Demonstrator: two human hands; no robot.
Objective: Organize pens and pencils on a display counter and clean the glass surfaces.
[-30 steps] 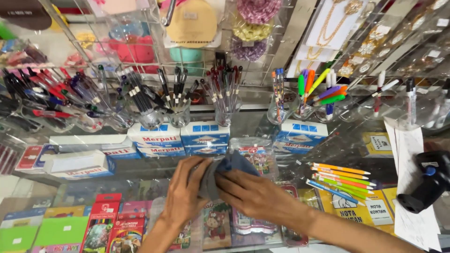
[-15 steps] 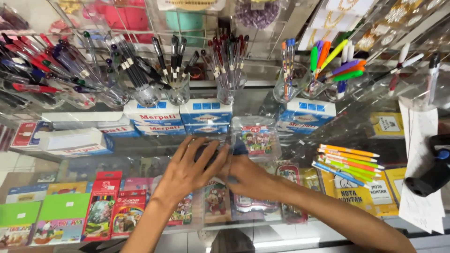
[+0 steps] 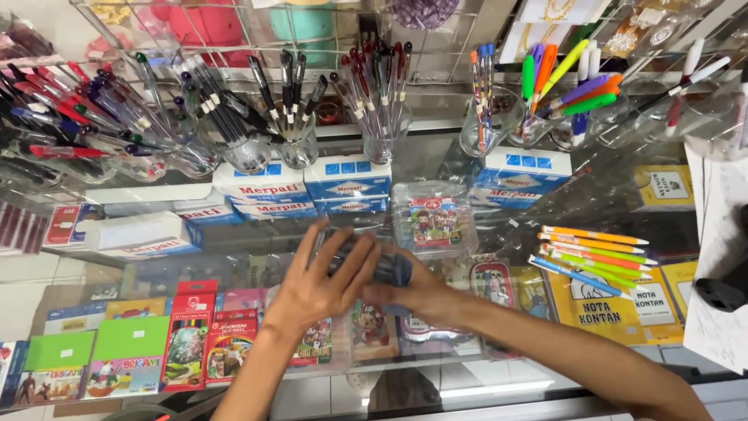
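Pressing a dark blue cloth [image 3: 389, 269] down on the glass tabletop [image 3: 234, 257], I have my left hand [image 3: 323, 281] spread flat with the fingers fanned out over its left part, while my right hand [image 3: 413, 292] lies against the cloth's near right edge; whether its fingers pinch the cloth I cannot tell. The cloth sits near the middle of the glass, just left of a clear plastic box [image 3: 434, 218] with cartoon pictures inside. Far behind it stand blue and white boxes [image 3: 347, 181] in a row. Beyond those, clear glass cups hold pens: one cup [image 3: 298, 148] with black pens, another cup [image 3: 387, 140] with dark red ones, a third glass [image 3: 487, 125] with slim coloured pens, and further right a cup of thick markers [image 3: 561, 86]. To the right on the glass lies a loose row of orange and green pens [image 3: 592, 253]. Under the glass, on the near left, sit coloured pencil packs [image 3: 187, 335]
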